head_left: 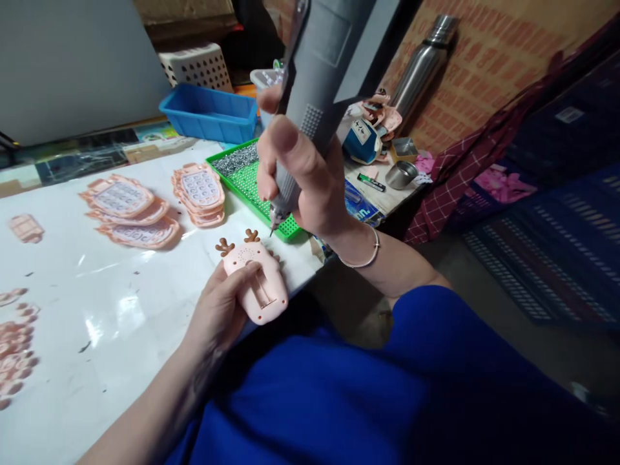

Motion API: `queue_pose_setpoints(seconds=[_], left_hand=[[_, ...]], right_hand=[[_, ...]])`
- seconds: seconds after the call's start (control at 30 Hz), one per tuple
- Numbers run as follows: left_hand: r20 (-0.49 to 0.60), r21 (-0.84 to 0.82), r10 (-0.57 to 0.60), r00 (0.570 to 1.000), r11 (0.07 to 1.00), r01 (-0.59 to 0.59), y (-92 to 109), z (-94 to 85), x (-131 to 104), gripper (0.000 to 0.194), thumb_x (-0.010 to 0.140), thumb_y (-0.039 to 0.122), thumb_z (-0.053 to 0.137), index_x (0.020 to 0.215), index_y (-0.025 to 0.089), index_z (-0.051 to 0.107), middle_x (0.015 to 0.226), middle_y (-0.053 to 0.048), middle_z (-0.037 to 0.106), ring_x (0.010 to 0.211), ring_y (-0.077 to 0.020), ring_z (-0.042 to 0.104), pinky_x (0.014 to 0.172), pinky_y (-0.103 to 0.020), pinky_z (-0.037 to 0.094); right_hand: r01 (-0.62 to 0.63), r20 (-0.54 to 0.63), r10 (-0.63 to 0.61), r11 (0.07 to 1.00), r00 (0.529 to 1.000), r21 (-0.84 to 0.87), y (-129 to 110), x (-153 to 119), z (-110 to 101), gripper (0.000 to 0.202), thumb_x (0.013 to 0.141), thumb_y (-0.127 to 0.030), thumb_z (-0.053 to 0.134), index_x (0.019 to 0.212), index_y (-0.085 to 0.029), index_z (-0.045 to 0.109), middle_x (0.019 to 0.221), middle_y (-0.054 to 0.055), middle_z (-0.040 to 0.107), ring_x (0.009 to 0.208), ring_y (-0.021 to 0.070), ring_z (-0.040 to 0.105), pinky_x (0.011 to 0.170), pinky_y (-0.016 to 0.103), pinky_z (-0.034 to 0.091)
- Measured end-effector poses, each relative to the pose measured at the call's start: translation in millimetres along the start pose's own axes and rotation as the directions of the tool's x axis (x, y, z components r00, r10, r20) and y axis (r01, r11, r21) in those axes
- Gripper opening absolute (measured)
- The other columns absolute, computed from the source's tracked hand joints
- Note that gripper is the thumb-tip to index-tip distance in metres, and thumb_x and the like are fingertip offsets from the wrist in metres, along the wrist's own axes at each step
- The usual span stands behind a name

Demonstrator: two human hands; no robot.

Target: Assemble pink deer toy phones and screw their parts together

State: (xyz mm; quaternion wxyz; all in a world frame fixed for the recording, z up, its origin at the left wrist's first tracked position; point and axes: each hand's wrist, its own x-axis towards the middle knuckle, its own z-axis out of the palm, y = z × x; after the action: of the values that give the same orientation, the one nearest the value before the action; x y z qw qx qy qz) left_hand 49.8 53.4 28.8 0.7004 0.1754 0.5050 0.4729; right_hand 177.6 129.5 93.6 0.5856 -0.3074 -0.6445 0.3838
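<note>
A pink plastic toy phone (274, 284) with brown antlers is held back side up at the table's front edge. Its battery compartment is uncovered, and small screw holes sit near its corners. My left hand (225, 300) grips it from the left, thumb pressed on its back. Above it, my right hand (310, 174) is wrapped around a grey electric screwdriver (312, 77) that points downward. The bit is close to the toy's upper right side, apart from it. Behind the bit lies a green perforated tray (249, 187) with many small silver screws at its far end.
Stacks of pink phone shells (128, 197) and keypad shells (198, 187) lie on the white table (145, 297). Small pink parts (17, 355) are heaped at left. A blue bin (210, 113), a metal cup (402, 173) and a steel bottle (426, 58) stand farther back.
</note>
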Motion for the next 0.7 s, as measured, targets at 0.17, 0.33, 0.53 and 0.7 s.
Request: queue_pose_setpoints(seconds=[0.17, 0.33, 0.53, 0.7], left_hand=[[0.027, -0.038, 0.014, 1.0, 0.999, -0.013, 0, 0.2, -1, 0.039, 0.061, 0.019, 0.077, 0.098, 0.015, 0.066, 0.085, -0.006, 0.075, 0.082, -0.0252, 0.073, 0.075, -0.037, 0.063], [0.037, -0.041, 0.019, 0.999, 0.999, -0.018, 0, -1.9, 0, 0.04, 0.061, 0.019, 0.077, 0.099, 0.012, 0.066, 0.088, -0.008, 0.074, 0.079, -0.0218, 0.072, 0.074, -0.032, 0.062], [0.033, -0.067, -0.004, 0.999, 0.998, 0.006, 1, -1.4, -1, 0.039, 0.062, 0.015, 0.075, 0.099, 0.012, 0.065, 0.085, -0.007, 0.074, 0.077, -0.0213, 0.072, 0.07, -0.031, 0.062], [0.027, -0.072, -0.003, 1.0, 0.997, 0.005, 1, -1.0, -1, 0.037, 0.062, 0.016, 0.075, 0.098, 0.013, 0.065, 0.082, -0.006, 0.073, 0.072, -0.0206, 0.07, 0.068, -0.032, 0.061]], right_hand=[[-0.05, 0.123, 0.046, 0.998, 0.991, 0.025, -4, -9, 14, 0.032, 0.092, -0.046, 0.054, 0.118, -0.028, 0.047, 0.099, 0.0, 0.063, 0.057, 0.01, 0.053, 0.058, 0.026, 0.048], [-0.252, 0.054, 0.258, 0.963, 0.965, -0.095, -2, -6, 22, 0.035, 0.091, -0.047, 0.057, 0.122, -0.03, 0.053, 0.101, 0.002, 0.068, 0.068, 0.0142, 0.062, 0.061, 0.026, 0.054], [-0.167, 0.099, 0.152, 0.972, 0.983, 0.164, 0, -5, 22, 0.04, 0.076, -0.056, 0.072, 0.102, -0.028, 0.059, 0.112, -0.001, 0.067, 0.067, 0.0127, 0.062, 0.058, 0.026, 0.055], [-0.165, 0.115, 0.141, 0.958, 0.983, 0.234, 4, -5, 22, 0.029, 0.08, -0.043, 0.068, 0.103, -0.03, 0.057, 0.101, -0.004, 0.069, 0.055, 0.009, 0.052, 0.054, 0.024, 0.05]])
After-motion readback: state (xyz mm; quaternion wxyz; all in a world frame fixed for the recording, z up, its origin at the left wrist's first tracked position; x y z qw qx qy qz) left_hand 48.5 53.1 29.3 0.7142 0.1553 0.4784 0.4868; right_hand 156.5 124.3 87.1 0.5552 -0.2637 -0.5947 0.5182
